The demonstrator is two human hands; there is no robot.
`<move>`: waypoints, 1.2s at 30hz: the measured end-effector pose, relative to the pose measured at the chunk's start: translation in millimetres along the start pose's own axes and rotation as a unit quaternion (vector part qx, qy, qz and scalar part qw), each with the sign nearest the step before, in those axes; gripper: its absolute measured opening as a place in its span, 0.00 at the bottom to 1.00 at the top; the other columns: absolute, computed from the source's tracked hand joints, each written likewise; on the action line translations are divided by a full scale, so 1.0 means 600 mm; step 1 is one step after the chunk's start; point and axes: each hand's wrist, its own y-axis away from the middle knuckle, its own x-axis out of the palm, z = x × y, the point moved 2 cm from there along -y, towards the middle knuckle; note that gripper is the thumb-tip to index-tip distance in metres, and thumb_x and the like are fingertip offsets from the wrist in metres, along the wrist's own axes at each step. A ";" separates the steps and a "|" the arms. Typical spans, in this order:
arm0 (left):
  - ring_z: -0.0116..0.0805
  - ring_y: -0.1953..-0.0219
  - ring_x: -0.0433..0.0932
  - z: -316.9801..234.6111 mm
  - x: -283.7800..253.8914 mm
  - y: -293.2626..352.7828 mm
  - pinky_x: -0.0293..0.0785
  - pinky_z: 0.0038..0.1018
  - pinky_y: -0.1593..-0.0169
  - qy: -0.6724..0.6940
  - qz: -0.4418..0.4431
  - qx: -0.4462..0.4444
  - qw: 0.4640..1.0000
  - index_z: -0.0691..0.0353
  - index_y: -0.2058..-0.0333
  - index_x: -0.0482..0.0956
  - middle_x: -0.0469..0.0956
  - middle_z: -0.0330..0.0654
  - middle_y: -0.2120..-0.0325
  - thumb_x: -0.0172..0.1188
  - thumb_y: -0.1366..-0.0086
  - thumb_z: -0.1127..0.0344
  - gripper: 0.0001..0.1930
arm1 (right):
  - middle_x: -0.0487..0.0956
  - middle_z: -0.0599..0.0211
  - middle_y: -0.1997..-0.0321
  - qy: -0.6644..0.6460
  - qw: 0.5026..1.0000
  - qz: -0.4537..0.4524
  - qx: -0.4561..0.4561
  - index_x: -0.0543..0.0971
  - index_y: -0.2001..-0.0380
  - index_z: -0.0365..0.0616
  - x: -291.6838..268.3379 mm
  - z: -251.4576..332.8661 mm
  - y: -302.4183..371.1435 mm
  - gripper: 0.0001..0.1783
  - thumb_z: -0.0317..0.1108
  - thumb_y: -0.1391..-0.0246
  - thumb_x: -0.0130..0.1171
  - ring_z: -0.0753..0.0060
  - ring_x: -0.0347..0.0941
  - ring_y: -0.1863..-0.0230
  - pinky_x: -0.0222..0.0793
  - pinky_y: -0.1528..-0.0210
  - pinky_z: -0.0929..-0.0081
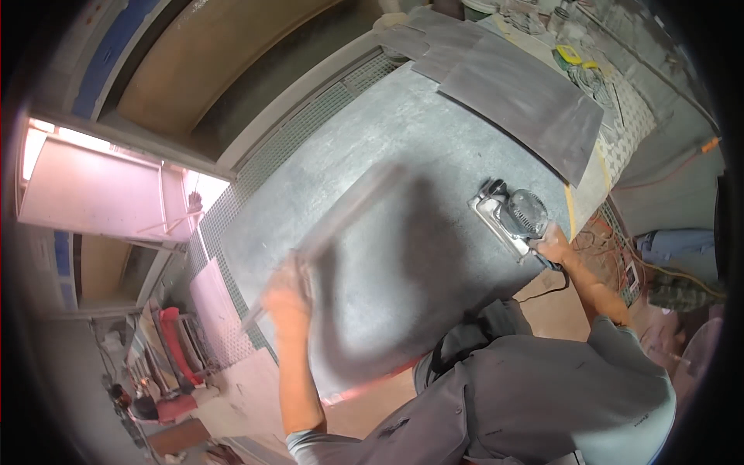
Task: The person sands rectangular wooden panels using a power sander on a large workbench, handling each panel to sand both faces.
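My left hand (pixel 287 293) is closed on a thin flat panel (pixel 353 208). The panel is tilted nearly edge-on to me and smeared by motion, and it casts a dark shadow on the grey worktable (pixel 310 174). Over on the right, my right hand (pixel 552 245) grips the rear of an electric sander (pixel 525 215). Its flat metal base sits at the table's right part, with a black cord trailing off toward me. Part of my right hand's fingers is hidden by the tool.
Several dark grey flat panels (pixel 523 97) lie overlapping at the far right of the table. Behind them are a yellow-handled tool (pixel 568 54) and coiled wires. An orange cable (pixel 666 267) runs at the right. A red curved object (pixel 178 345) stands at the left.
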 end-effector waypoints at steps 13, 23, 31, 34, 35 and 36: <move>0.60 0.73 0.79 0.116 -0.003 -0.256 0.73 0.47 0.64 0.077 -0.067 -0.109 0.989 0.67 0.72 0.86 0.81 0.58 0.77 0.62 0.37 0.31 0.35 | 0.84 0.44 0.62 0.103 0.994 0.010 -0.043 0.82 0.55 0.34 -0.005 0.000 -0.020 0.24 0.31 0.59 0.66 0.57 0.79 0.63 0.76 0.53 0.63; 0.58 0.29 0.60 -0.121 0.431 -0.025 0.54 0.55 0.28 0.143 0.144 -0.073 0.976 0.66 0.31 0.65 0.66 0.53 0.32 0.75 0.52 0.33 0.58 | 0.86 0.49 0.64 0.090 0.996 0.007 -0.004 0.83 0.55 0.34 0.002 -0.003 -0.016 0.22 0.32 0.55 0.69 0.63 0.80 0.64 0.76 0.55 0.64; 0.58 0.29 0.62 -0.190 0.377 0.062 0.61 0.43 0.28 0.316 -0.011 -0.172 0.933 0.70 0.32 0.63 0.66 0.58 0.33 0.75 0.41 0.54 0.45 | 0.86 0.62 0.64 0.051 0.998 0.019 0.024 0.84 0.56 0.35 0.022 0.002 -0.028 0.19 0.29 0.54 0.70 0.68 0.80 0.63 0.77 0.56 0.68; 0.50 0.38 0.75 -0.246 0.322 0.104 0.72 0.38 0.37 0.429 0.038 -0.267 0.862 0.69 0.37 0.71 0.76 0.56 0.40 0.70 0.34 0.57 0.32 | 0.86 0.62 0.66 0.034 0.998 0.040 -0.015 0.83 0.57 0.33 0.031 0.002 -0.021 0.19 0.26 0.56 0.69 0.70 0.79 0.63 0.76 0.58 0.67; 0.47 0.42 0.78 -0.254 0.306 0.125 0.73 0.36 0.39 0.497 0.034 -0.288 0.818 0.69 0.38 0.72 0.78 0.54 0.44 0.68 0.32 0.58 0.30 | 0.85 0.62 0.65 0.087 0.992 0.092 0.020 0.83 0.57 0.34 0.040 0.046 -0.012 0.19 0.26 0.56 0.70 0.71 0.79 0.63 0.76 0.57 0.68; 0.43 0.45 0.80 -0.262 0.291 0.141 0.75 0.33 0.41 0.561 0.028 -0.307 0.768 0.69 0.39 0.73 0.80 0.51 0.48 0.67 0.30 0.59 0.27 | 0.85 0.62 0.65 0.141 0.978 0.142 0.054 0.83 0.56 0.34 0.049 0.092 -0.003 0.20 0.26 0.57 0.70 0.71 0.79 0.62 0.76 0.56 0.68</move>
